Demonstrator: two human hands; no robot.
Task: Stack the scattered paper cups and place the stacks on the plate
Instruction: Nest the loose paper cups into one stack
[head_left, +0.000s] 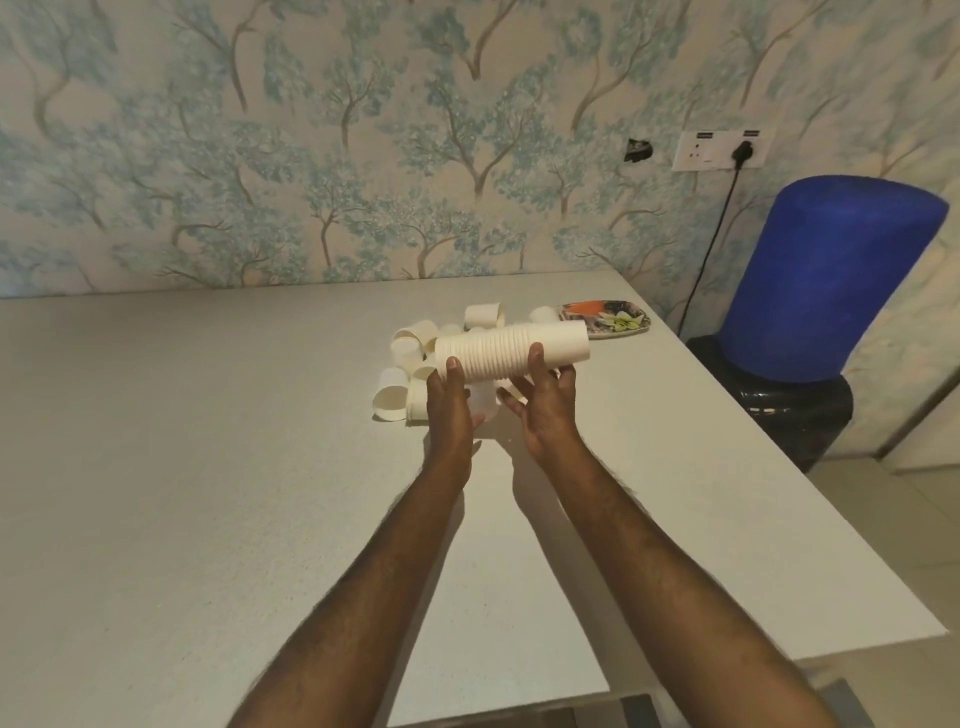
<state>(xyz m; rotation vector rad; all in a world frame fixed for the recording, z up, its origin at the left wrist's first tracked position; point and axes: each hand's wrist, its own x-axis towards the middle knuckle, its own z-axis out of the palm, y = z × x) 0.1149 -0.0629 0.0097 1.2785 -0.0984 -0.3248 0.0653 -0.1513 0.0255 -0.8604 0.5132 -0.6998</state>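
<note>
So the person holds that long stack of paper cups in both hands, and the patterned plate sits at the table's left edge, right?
Not quite. The head view shows both hands, left hand and right hand, holding the stack of cups, but the patterned plate sits near the table's right edge.

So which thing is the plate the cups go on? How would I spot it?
Find the big blue water bottle on the right, then look left onto the white table. Near the table's far right corner lies the plate, just beyond the loose cups. It is flat and flowery with an orange patch; everything around it is plain white.
</note>
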